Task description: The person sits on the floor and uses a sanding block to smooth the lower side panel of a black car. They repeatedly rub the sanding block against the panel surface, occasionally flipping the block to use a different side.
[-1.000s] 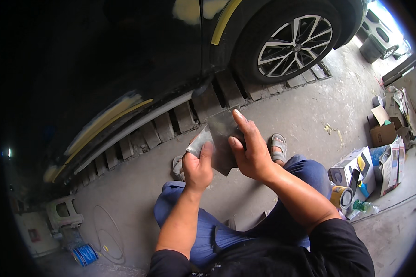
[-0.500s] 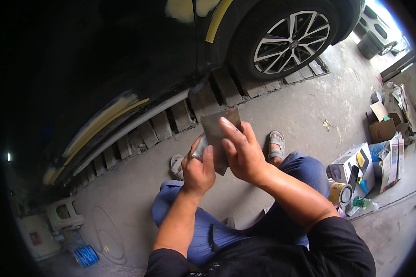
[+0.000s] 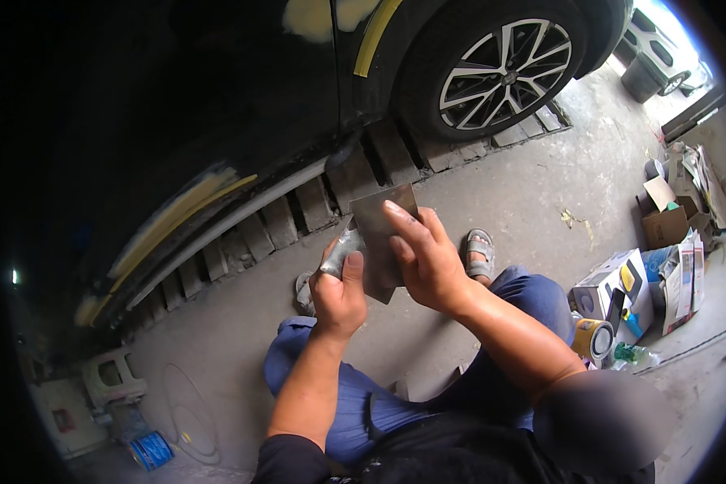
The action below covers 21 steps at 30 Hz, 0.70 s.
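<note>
Both hands are in front of me, over the floor between my legs. My left hand (image 3: 340,294) grips a small silvery piece (image 3: 345,242) with a smeared surface, thumb on top. My right hand (image 3: 427,262) holds a thin, dark grey rectangular plate (image 3: 377,208), its index finger lying across the face. The plate's left part lies against the silvery piece; the undersides of both are hidden. Beyond them stands a black car's side (image 3: 218,97), with pale filler patches (image 3: 305,18) and yellow strips (image 3: 375,36) along the lower body and wheel arch.
A wheel (image 3: 504,77) rests by slatted grating (image 3: 310,202). Cardboard boxes (image 3: 665,226), a white carton (image 3: 601,286) and cans (image 3: 593,339) lie at right. A white plastic object (image 3: 114,375), hose (image 3: 194,403) and blue can (image 3: 152,448) are at lower left. A blurred round patch covers the lower right.
My right index finger has come down from the plate's top right onto its face. The plate has shifted slightly left. My hands dipped, then rose a little. The view has shifted slightly.
</note>
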Tool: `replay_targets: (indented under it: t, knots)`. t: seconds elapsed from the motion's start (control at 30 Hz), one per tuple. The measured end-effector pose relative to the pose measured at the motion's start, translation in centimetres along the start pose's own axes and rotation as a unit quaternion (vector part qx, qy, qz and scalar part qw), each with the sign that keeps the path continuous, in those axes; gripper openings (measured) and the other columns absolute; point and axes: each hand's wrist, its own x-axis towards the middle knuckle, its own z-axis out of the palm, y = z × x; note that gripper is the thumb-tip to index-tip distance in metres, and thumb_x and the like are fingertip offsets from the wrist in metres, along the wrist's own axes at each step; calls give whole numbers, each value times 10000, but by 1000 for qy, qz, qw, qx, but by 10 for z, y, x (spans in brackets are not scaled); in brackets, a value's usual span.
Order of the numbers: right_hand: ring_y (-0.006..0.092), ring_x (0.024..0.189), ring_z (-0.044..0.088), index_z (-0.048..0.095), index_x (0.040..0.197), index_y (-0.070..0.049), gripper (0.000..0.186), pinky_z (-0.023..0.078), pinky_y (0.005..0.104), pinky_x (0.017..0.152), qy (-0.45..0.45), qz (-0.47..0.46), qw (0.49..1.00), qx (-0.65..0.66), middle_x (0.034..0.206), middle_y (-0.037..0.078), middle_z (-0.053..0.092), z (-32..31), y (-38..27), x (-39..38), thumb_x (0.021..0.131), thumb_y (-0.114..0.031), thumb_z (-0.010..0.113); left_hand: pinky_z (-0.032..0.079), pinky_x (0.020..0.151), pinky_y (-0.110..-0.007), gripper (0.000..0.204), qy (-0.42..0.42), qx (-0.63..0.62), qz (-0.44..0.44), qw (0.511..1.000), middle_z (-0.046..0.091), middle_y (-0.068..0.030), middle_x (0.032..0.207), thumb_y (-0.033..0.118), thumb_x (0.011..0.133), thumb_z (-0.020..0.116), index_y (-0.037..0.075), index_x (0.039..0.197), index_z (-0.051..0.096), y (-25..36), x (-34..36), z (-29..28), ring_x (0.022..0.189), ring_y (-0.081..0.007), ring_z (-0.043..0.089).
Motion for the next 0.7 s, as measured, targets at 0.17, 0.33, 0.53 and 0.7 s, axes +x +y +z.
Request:
replay_targets:
  t: [0.17, 0.33, 0.53, 0.7]
  knots:
    - [404, 904, 605, 467, 1388, -207, 704, 539, 417, 715, 8, -12, 1000, 6, 1131, 200, 519, 7, -1, -1, 779, 114, 613, 502, 794, -327, 335, -26, 40, 9, 999, 678, -157, 986, 225, 998, 504, -59, 1161, 577, 5, -3, -1, 892, -214, 648]
    - [393, 896, 606, 495, 1366, -189, 663, 535, 404, 716, 28, -67, 997, 13, 1111, 190, 530, 6, -2, 9, 787, 113, 611, 496, 778, -319, 286, -90, 64, -15, 994, 674, -136, 957, 200, 998, 501, -43, 1121, 588, -2, -11, -1, 873, -182, 634]
    - [359, 855, 596, 488, 1369, -157, 670, 521, 375, 713, 14, -26, 999, 17, 1084, 183, 534, -1, 0, 7, 780, 146, 591, 506, 755, -321, 334, 2, -71, -18, 997, 681, -170, 986, 207, 1002, 498, -75, 1170, 558, -2, -5, 1, 861, -223, 663]
    - [322, 853, 557, 500, 1324, -43, 532, 487, 348, 744, 25, -43, 999, 5, 1059, 196, 570, 8, -1, -3, 828, 130, 581, 456, 895, -297, 397, 25, 2, 8, 1000, 646, -112, 1093, 291, 1010, 491, -52, 1198, 560, 7, -5, 1, 1011, -170, 587]
